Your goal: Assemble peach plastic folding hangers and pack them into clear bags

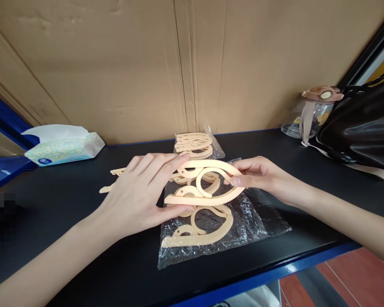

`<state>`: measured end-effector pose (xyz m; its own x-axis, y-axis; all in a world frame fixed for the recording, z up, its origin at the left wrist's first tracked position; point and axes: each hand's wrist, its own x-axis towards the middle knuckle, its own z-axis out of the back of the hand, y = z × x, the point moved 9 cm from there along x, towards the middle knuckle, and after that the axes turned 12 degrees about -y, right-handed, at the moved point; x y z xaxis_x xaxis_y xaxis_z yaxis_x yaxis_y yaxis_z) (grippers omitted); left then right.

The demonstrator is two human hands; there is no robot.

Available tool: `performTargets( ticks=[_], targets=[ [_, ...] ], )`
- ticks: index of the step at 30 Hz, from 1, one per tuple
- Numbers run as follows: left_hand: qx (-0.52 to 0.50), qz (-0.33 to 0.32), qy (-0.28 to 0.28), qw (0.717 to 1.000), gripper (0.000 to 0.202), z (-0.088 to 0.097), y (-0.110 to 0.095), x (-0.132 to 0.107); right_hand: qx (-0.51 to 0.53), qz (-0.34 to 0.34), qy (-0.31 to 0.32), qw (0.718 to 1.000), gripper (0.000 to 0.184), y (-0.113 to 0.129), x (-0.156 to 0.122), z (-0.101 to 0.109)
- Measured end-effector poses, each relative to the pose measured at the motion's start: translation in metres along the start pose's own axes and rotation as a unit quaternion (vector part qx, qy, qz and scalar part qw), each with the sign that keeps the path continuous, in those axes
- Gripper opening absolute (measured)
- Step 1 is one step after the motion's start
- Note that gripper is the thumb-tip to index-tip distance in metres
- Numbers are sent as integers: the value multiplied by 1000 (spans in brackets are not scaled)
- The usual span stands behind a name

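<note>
The left hand (141,194) and right hand (262,177) grip opposite ends of a peach plastic hanger (208,181), held just above the worktop (67,204). At 6 o'clock below it, another hanger (198,232) lies on a clear bag (249,213); a bagged stack (195,145) sits at 12 o'clock.

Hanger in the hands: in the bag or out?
Out. The peach hanger is held above the clear bag by the left hand and right hand; another hanger lies on the bag.
</note>
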<state>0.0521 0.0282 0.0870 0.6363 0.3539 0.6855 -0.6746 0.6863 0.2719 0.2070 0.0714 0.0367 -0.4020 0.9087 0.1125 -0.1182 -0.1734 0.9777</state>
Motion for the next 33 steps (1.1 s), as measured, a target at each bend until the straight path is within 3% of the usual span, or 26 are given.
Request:
performTargets(
  ticks=[9, 19, 25, 33],
  targets=[
    [2, -13, -32, 999, 57, 12, 0, 1, -59, 33, -17, 998, 26, 3, -1, 3],
    [14, -45, -40, 998, 74, 12, -8, 3, -31, 33, -14, 999, 24, 6, -1, 3],
    [22, -54, -48, 997, 72, 14, -9, 2, -31, 40, -11, 999, 28, 7, -2, 1],
    [31, -55, -65, 996, 66, 18, -11, 2, -57, 50, -5, 997, 18, 5, 0, 3]
  ],
)
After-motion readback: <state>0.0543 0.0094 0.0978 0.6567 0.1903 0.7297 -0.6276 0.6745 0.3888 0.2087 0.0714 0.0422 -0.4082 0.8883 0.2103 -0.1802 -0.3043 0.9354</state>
